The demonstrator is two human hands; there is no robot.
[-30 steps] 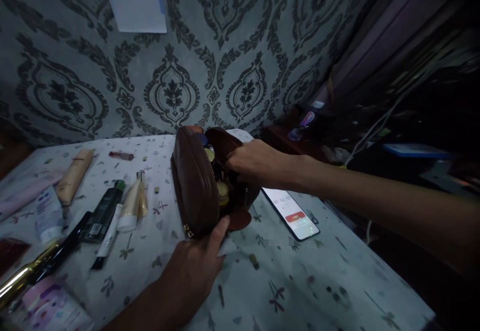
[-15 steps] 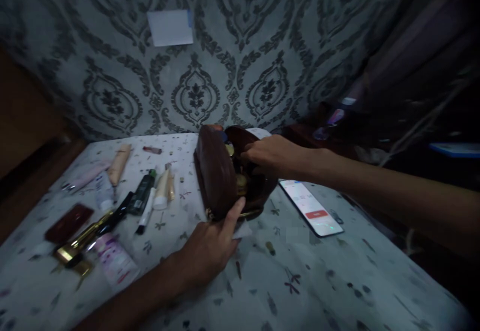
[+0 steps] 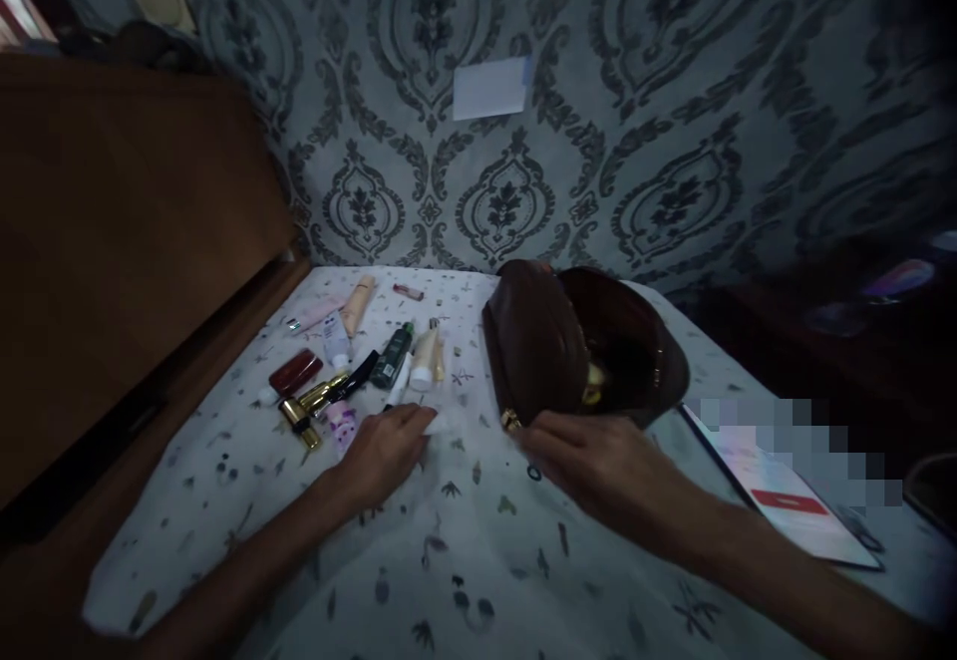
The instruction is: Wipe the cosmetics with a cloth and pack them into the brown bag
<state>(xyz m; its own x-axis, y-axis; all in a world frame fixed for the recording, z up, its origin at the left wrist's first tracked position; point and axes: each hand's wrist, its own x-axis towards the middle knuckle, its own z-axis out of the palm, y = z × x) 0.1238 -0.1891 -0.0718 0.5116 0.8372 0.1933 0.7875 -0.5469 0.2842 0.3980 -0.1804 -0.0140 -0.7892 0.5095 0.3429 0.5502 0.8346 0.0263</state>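
Note:
The brown zip pouch (image 3: 534, 351) stands open on the patterned cloth, with something yellow (image 3: 594, 381) partly visible inside. My right hand (image 3: 598, 461) is closed at the pouch's near edge, its fingertips beside the gold zip end (image 3: 510, 421); what they pinch is hidden. To the left, my left hand (image 3: 389, 451) is closed on a thin white piece (image 3: 440, 423), perhaps tissue. Just beyond that hand lie a white pen (image 3: 400, 381), a cream tube (image 3: 425, 356), a dark green bottle (image 3: 393, 356) and a purple-and-white tube (image 3: 342, 423).
Farther left are a dark red case (image 3: 296, 372), gold-coloured cosmetics (image 3: 299, 421) and a peach tube (image 3: 359, 304). A lit phone (image 3: 785, 500) lies right of the pouch. A small dark ring (image 3: 533, 474) is below my right hand. Brown wooden furniture (image 3: 135, 241) borders the left.
My right hand has come out of the pouch to its near edge. My left hand has moved left, away from the pouch, with the white piece. The view has swung left.

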